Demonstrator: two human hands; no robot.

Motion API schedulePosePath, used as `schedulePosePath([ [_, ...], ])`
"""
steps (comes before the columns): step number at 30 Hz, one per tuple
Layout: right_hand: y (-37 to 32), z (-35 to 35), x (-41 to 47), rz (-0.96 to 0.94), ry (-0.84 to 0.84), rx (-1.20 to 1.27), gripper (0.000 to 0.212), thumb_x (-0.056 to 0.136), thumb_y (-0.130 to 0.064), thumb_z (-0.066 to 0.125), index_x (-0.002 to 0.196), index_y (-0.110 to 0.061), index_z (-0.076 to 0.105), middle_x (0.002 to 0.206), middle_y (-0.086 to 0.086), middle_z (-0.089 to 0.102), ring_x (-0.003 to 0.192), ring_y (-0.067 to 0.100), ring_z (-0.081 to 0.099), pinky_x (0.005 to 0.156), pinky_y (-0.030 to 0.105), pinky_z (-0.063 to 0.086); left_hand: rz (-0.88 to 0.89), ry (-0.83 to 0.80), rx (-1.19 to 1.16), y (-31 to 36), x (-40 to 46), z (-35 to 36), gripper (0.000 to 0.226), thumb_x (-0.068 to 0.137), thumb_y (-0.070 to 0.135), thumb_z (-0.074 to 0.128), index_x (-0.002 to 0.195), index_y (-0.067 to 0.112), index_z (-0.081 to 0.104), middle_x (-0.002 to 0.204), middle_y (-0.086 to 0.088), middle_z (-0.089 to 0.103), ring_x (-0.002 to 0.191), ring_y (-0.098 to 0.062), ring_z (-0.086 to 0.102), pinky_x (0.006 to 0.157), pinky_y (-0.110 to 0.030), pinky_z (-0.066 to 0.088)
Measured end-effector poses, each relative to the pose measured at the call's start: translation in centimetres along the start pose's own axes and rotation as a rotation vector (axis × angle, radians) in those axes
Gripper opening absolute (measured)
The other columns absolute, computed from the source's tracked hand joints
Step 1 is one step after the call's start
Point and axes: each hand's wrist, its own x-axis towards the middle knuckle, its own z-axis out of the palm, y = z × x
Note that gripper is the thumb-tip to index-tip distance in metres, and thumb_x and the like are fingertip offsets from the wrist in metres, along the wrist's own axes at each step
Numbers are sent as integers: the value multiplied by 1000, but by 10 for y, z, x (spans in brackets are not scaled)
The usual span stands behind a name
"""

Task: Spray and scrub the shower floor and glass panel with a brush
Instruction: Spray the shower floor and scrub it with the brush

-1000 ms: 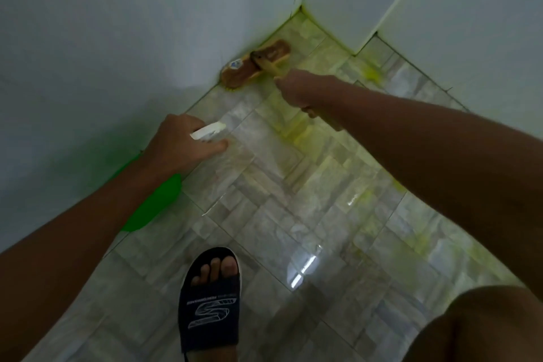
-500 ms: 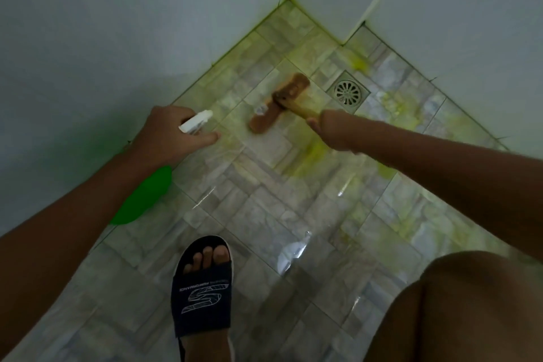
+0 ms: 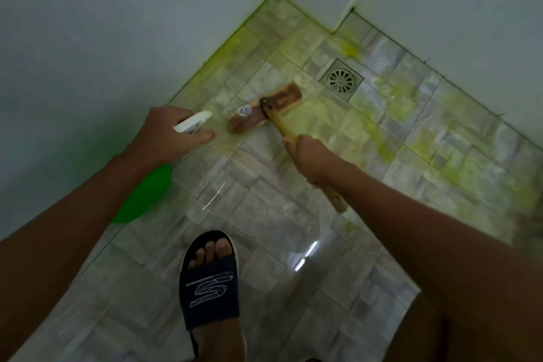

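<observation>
Scrubbing the floor (image 3: 264, 229) is the step in hand: the right hand (image 3: 308, 160) grips the handle of one brush (image 3: 266, 112), whose head lies flat on the tiles between the left wall and the drain (image 3: 342, 79). The left hand (image 3: 167, 135) holds one green spray bottle (image 3: 147, 194), its index finger straight beside the white nozzle. Yellow-green cleaner streaks the tiles toward the far corner and right wall. Next, I judge, the brush must cover those streaks. One sandalled foot (image 3: 210, 282) shows.
</observation>
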Motion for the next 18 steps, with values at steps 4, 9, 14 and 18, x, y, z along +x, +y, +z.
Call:
schedulePosePath([
  [4,-11,24,-24,155,109,679,37,102,-34,42,80,-6,53,69,14,60,43,21,53,47,30,45,21,-30,-14,9,3,5,70,71,62,75,64,-4,54,58,-7,36,56,-14,35,53,-34,27],
  [9,-37,52,-80,448,175,1270,22,100,-29,42,88,-12,46,67,7,42,38,15,41,39,26,41,19,-97,-59,35,13,20,61,76,38,90,59,3,42,57,1,33,56,-14,33,53,-28,24],
  [14,-27,109,-134,519,205,1036,33,98,-43,39,82,-16,49,68,4,53,62,26,57,64,57,56,55,-157,-46,57,36,49,54,74,43,83,53,13,43,48,6,38,52,-11,36,58,-30,31],
  [18,-26,117,-138,545,171,1037,36,100,-47,35,82,-19,46,70,3,53,62,24,57,66,56,57,62,-140,-11,72,48,62,61,73,49,80,58,-2,50,56,-5,37,55,-16,37,56,-30,29],
])
